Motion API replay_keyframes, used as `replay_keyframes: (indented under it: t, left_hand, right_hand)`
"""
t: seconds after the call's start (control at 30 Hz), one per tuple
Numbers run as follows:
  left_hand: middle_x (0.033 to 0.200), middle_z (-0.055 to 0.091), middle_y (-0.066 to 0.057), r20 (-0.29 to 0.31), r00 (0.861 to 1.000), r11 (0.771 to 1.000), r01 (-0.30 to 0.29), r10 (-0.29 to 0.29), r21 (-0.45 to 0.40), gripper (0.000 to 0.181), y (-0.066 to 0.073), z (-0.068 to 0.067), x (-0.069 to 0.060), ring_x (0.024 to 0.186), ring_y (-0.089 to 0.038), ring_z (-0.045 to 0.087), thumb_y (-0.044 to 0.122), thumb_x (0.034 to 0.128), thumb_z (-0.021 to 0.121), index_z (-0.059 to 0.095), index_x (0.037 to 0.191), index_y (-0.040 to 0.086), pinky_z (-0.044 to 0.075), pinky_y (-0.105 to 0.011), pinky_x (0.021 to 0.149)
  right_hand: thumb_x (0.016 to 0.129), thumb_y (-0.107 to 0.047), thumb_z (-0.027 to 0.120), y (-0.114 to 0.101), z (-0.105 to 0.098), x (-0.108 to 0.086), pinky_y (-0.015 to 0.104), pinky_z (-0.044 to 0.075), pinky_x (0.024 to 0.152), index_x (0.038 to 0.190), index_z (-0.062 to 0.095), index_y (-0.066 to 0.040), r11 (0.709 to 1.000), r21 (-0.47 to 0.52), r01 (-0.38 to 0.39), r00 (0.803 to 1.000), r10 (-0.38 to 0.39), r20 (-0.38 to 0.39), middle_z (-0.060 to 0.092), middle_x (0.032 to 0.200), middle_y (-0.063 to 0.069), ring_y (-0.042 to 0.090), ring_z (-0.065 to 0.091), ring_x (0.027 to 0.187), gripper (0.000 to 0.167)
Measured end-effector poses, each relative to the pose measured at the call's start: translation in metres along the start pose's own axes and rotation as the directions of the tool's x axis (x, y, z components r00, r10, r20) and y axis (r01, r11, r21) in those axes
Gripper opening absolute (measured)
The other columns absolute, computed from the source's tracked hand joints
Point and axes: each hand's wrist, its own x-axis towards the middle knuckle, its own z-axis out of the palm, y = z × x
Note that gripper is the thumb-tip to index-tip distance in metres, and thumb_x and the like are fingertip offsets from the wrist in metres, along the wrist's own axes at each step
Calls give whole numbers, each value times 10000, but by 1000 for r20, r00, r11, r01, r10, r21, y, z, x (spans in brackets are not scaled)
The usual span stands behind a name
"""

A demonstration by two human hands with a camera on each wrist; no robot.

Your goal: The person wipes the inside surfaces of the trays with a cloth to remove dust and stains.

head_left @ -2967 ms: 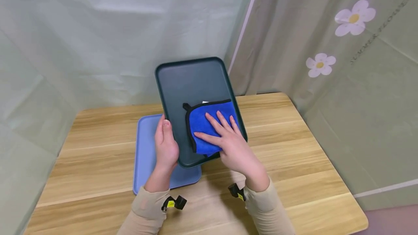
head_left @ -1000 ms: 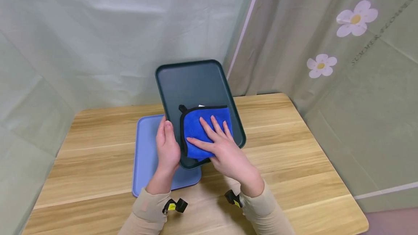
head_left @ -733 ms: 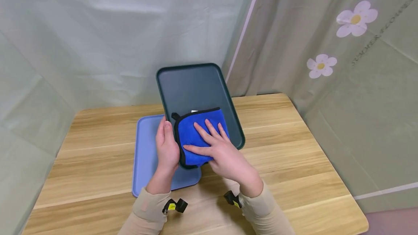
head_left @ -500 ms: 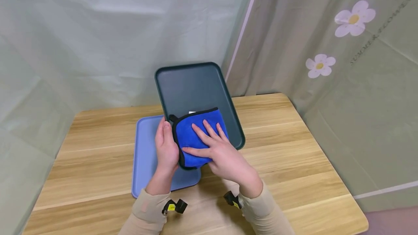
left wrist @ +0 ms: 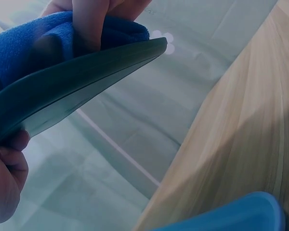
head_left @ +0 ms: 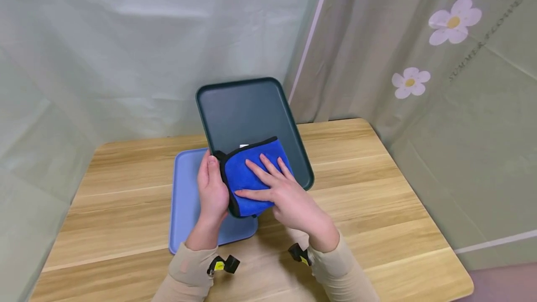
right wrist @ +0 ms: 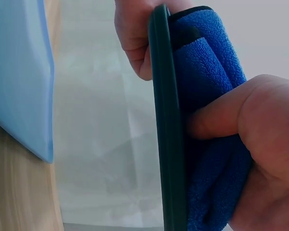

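Note:
My left hand [head_left: 213, 195] grips the left edge of a dark green tray [head_left: 247, 111], held tilted above the table, thumb along the rim and fingers behind it. A folded blue cloth [head_left: 239, 171] with black edging and a small white tag lies against the lower part of the tray. Spread over the cloth are the fingers of my right hand [head_left: 295, 204]. In the right wrist view its thumb is tucked under the folded cloth [right wrist: 202, 67], beside the tray [right wrist: 168, 134]. The cloth's left edge reaches my left thumb.
A light blue tray [head_left: 184, 204] lies on the wooden table [head_left: 369, 209], partly below the green one. Pale curtains [head_left: 147, 59] stand behind the table, and a flower-printed curtain [head_left: 482, 129] hangs at the right. Each wrist wears a small black camera [head_left: 230, 264].
The right hand and cloth have slid left and down across the green tray, up to its left rim near the left thumb. The left hand keeps its grip, and the tray has shifted slightly.

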Motion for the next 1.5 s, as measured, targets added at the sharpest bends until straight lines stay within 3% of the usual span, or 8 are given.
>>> replay_keyframes:
  t: [0.23,0.37,0.57,0.87,1.2,1.5]
  left_hand:
    - [1642,433,-124,-42,999,999,17,-16,36,538,-1,0,1,1550,-244,321,283,1186,356,367,1633,-17,219,-462,1296]
    - [1652,424,-124,-49,999,999,6,-4,50,536,0,-1,1,1566,-241,295,277,1187,356,368,1632,-22,188,-465,1304]
    - [1605,491,-75,-23,999,999,-22,23,39,536,2,-1,1,1519,-215,377,325,1185,358,418,1619,18,287,-431,1270]
    - [1502,562,-92,-9,998,998,-56,56,6,510,1,-2,3,1373,-248,508,347,1183,362,492,1578,52,460,-327,1107]
    - [1512,558,-77,3,999,999,-43,43,9,517,2,-3,2,1380,-249,507,369,1180,363,478,1599,88,473,-323,1101]
    - [1555,534,-45,-18,1000,999,-14,15,29,542,-1,-3,1,1434,-215,467,377,1180,359,438,1623,74,408,-352,1177]
  right_hand:
    - [726,251,542,7,-5,-2,589,2,1298,1476,656,-403,1000,2,-2,1000,2,-21,192,1776,-19,277,25,1644,1002]
    - [743,247,521,12,-7,-3,598,5,1296,1481,651,-403,999,20,-29,999,29,-31,179,1778,-30,274,20,1644,992]
    - [763,242,508,18,-10,-5,601,-10,1294,1485,641,-419,996,50,-73,996,75,-39,148,1781,-47,263,-5,1645,988]
    - [796,247,496,24,-14,-6,601,-10,1294,1482,647,-415,983,97,-156,985,163,-58,160,1776,-63,245,-1,1644,965]
    - [805,270,484,21,-14,-5,642,30,1283,1484,655,-385,978,108,-181,979,189,-77,186,1776,-12,315,48,1640,959]
    - [850,228,538,16,-12,-7,640,-7,1278,1547,584,-385,973,140,-186,980,194,-50,113,1788,-17,294,-33,1640,929]
